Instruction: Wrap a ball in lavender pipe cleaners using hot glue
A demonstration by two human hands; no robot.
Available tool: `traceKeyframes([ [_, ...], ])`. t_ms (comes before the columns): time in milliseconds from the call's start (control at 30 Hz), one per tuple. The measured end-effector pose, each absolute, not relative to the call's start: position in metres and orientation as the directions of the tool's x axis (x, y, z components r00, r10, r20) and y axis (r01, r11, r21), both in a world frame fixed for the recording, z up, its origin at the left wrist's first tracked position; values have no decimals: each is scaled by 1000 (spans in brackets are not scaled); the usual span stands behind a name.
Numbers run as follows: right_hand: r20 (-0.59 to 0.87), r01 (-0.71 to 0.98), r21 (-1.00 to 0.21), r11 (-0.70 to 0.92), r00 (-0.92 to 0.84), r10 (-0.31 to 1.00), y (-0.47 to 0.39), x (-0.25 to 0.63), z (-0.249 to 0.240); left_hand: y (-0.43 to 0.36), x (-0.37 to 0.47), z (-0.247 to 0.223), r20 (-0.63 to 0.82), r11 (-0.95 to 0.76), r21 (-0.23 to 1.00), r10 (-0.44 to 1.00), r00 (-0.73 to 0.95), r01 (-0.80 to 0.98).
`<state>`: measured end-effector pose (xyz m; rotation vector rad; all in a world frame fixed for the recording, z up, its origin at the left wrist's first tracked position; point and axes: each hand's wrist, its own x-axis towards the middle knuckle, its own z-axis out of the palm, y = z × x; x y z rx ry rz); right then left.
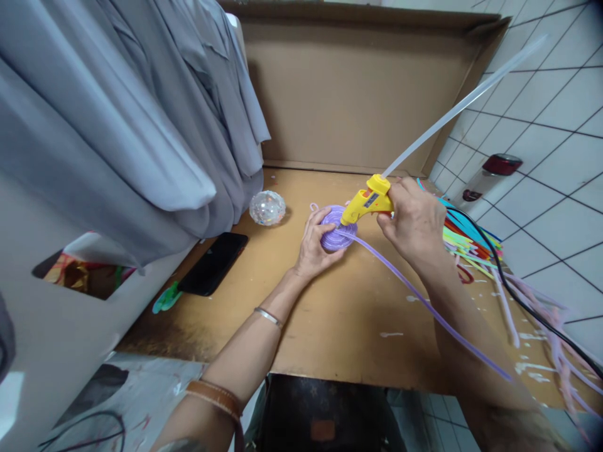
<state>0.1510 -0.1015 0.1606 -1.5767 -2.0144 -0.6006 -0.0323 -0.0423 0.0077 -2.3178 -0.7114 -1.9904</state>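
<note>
My right hand (414, 216) grips a yellow hot glue gun (368, 199), whose nozzle points down at a purple coil. A long translucent glue stick (464, 105) juts from the gun's back end, up to the right. My left hand (315, 246) holds the flat round coil of purple pipe cleaner (347, 242) on the table, fingers over its left side and thumb along its lower edge. From the coil a loose purple strand (414, 290) trails to the lower right, passing over my right forearm. A small pinkish loop (314, 206) shows behind my left fingers.
On the wooden table (330, 333), a faceted clear ball (267, 208) and a black phone (214, 263) lie left. Coloured pipe cleaners (471, 238) and a black cord (509, 285) lie right. Grey cloth (188, 125) hangs left; a cardboard panel (362, 100) stands behind.
</note>
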Motion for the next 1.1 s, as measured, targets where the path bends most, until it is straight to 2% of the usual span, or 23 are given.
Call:
traceKeyframes([
  [467,695,964,82,251,-236,679,-94,158,152,-42,-32,9,942,-909,282,324,94,308],
  [1100,731,962,-42,272,-156,665,-87,160,147,-45,-32,7,914,-883,348,394,96,314],
])
